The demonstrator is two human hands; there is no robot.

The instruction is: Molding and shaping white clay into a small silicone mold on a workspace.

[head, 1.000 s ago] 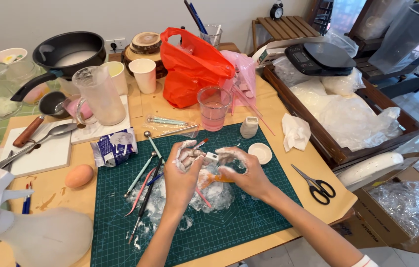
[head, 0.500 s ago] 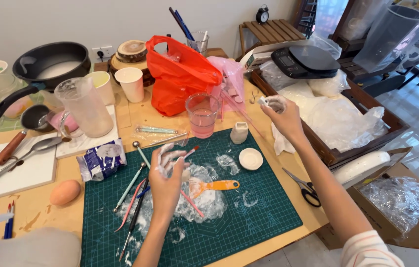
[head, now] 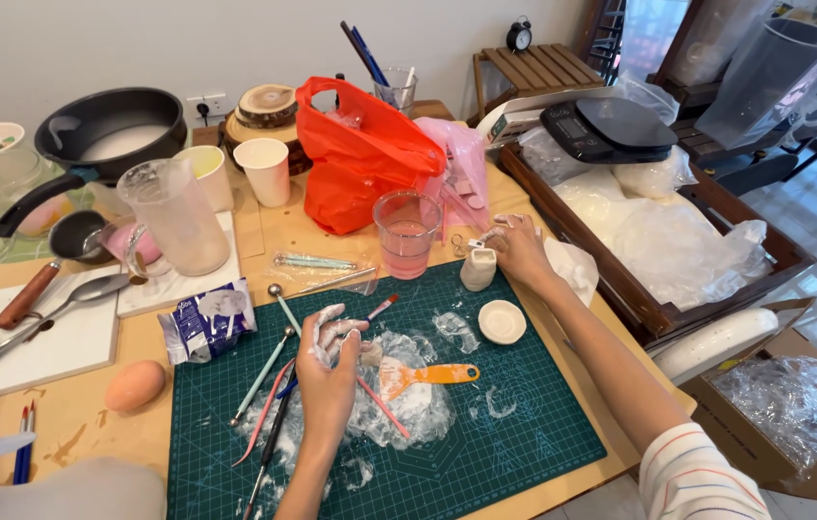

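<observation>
On the green cutting mat, the clay-smeared left hand hovers half-curled, empty; the right hand pinches the small white jar, which could tip toward the pink cup.

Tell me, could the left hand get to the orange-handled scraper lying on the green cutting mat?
Probably yes. The left hand, smeared with white paste, hovers just left of the orange-handled scraper on the green cutting mat; only a thin pink stick lies between them.

Black frying pan, red plastic bag, kitchen scale, egg-shaped sponge.
</observation>
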